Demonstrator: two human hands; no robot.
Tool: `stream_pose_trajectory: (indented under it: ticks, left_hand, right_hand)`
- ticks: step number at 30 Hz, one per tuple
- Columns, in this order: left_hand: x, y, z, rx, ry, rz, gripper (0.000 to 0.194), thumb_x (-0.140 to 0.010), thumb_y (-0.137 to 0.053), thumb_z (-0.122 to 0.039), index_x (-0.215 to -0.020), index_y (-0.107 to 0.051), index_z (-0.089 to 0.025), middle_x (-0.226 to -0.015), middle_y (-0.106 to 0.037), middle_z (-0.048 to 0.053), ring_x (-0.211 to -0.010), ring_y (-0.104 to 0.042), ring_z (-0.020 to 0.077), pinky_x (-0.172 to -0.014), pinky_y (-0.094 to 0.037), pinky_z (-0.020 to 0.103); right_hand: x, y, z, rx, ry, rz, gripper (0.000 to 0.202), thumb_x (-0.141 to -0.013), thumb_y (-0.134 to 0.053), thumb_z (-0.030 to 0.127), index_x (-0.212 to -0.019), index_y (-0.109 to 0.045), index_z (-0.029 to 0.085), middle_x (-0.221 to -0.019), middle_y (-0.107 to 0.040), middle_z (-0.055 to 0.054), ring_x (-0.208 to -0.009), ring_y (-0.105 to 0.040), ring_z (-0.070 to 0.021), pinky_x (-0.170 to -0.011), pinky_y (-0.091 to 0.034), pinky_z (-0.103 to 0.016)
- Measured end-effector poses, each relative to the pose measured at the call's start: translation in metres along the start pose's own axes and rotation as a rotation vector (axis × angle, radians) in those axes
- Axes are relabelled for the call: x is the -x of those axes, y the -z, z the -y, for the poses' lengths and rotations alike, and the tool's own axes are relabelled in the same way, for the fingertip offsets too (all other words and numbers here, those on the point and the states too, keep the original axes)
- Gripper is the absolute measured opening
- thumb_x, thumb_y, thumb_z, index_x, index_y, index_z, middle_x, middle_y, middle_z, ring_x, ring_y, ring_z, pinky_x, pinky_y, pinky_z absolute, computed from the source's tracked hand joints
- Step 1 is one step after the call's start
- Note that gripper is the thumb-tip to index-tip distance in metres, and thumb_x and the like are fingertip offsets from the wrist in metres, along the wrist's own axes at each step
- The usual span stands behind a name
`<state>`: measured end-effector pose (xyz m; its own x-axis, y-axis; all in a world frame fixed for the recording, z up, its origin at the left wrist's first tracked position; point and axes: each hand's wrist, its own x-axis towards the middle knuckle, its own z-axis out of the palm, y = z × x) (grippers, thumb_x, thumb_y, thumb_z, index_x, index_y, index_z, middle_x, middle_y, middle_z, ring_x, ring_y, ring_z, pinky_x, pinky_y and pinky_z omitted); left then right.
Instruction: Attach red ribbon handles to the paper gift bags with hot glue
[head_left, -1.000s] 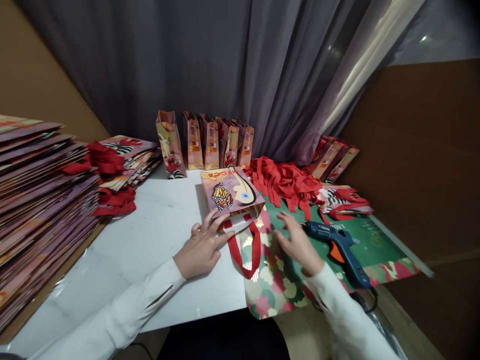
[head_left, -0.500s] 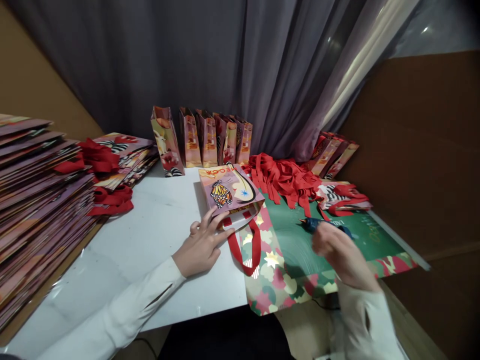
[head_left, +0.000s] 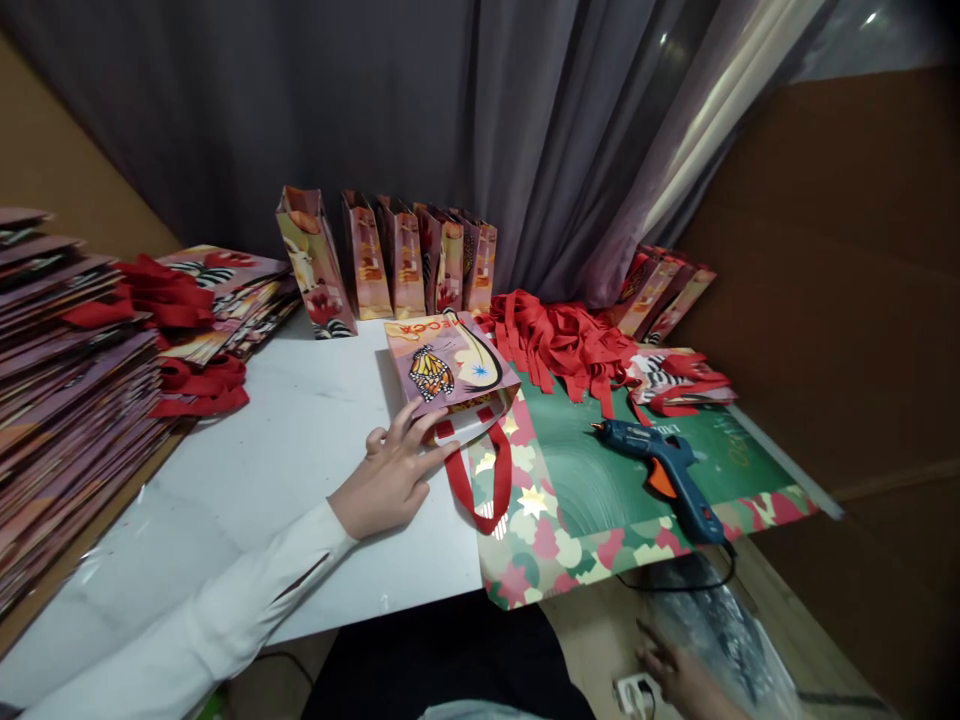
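My left hand (head_left: 390, 475) rests with its fingers spread at the mouth of a paper gift bag (head_left: 454, 365). The bag lies on its side, butterfly print facing up, and its open end is towards me. From that end a red ribbon handle (head_left: 504, 480) loops out onto a patterned sheet. Low at the right, below the table edge, my right hand (head_left: 675, 675) hangs with fingers extended and nothing visible in it. Close by is a white power socket (head_left: 634, 693). A blue glue gun (head_left: 664, 465) with an orange trigger lies on the green sheet.
Several gift bags (head_left: 405, 260) stand along the grey curtain (head_left: 405, 90). Cut red ribbons (head_left: 562, 345) are heaped behind the green sheet (head_left: 585, 480). Flat bags are stacked high at left (head_left: 82, 400). The glue gun's cord (head_left: 690, 588) hangs over the table edge.
My right hand has moved from over the glue gun down below the table edge, leaving the gun in full view. My left hand stays at the bag; the view has shifted slightly.
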<state>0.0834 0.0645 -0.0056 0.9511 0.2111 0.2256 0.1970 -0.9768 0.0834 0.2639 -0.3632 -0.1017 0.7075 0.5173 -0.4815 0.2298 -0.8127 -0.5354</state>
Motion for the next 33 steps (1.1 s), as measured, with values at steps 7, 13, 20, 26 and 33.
stream_pose_trajectory:
  ticks: [7, 13, 20, 26, 33]
  left_hand:
    - [-0.002, -0.004, 0.000, -0.052, -0.014, -0.044, 0.062, -0.077, -0.045, -0.013, -0.133, -0.053, -0.037, -0.151, -0.029, 0.011, -0.142, -0.017, 0.0409, -0.084, -0.038, 0.050]
    - [-0.002, -0.010, -0.002, -0.105, 0.000, -0.121, 0.056, -0.081, -0.042, -0.012, -0.130, -0.056, -0.034, -0.148, -0.036, 0.011, -0.141, -0.020, 0.0400, -0.080, -0.039, 0.046]
    - [-0.002, -0.012, -0.003, -0.124, -0.001, -0.184, 0.052, -0.084, -0.047, -0.015, -0.132, -0.054, -0.036, -0.147, -0.040, 0.008, -0.141, -0.024, 0.0359, -0.077, -0.036, 0.041]
    - [-0.010, -0.011, -0.003, -0.187, 0.063, -0.340, 0.019, -0.093, -0.051, -0.022, -0.101, -0.067, -0.028, -0.121, -0.064, 0.004, -0.131, -0.041, 0.0300, -0.081, -0.029, 0.043]
    - [-0.017, -0.015, -0.001, -0.270, 0.067, -0.441, 0.013, -0.095, -0.051, -0.019, -0.092, -0.064, -0.022, -0.099, -0.071, 0.003, -0.124, -0.050, 0.0265, -0.080, -0.025, 0.042]
  right_hand:
    - [0.043, 0.086, 0.114, -0.468, 0.408, 0.177, 0.057, -0.088, -0.047, 0.062, -0.140, -0.046, 0.039, -0.149, -0.044, -0.004, -0.129, -0.050, -0.0298, -0.108, -0.039, -0.046]
    - [-0.005, 0.082, 0.231, -1.141, 0.785, 0.452, 0.068, -0.089, -0.004, 0.069, -0.140, -0.041, 0.045, -0.157, -0.029, 0.005, -0.144, -0.028, -0.0279, -0.101, -0.042, -0.059]
    - [-0.022, 0.067, 0.278, -1.187, 0.771, 0.706, 0.067, -0.091, -0.002, 0.066, -0.142, -0.037, 0.042, -0.159, -0.024, 0.003, -0.144, -0.026, -0.0279, -0.099, -0.041, -0.059]
    - [-0.061, 0.065, 0.283, -0.786, 0.774, 0.554, 0.064, -0.093, -0.019, 0.066, -0.136, -0.047, 0.027, -0.142, -0.051, -0.012, -0.126, -0.052, -0.0260, -0.096, -0.047, -0.048]
    - [-0.111, 0.032, 0.283, 0.224, 0.838, -0.132, 0.031, -0.090, -0.046, 0.021, -0.117, -0.063, 0.016, -0.120, -0.065, -0.013, -0.110, -0.060, -0.0246, -0.096, -0.047, -0.039]
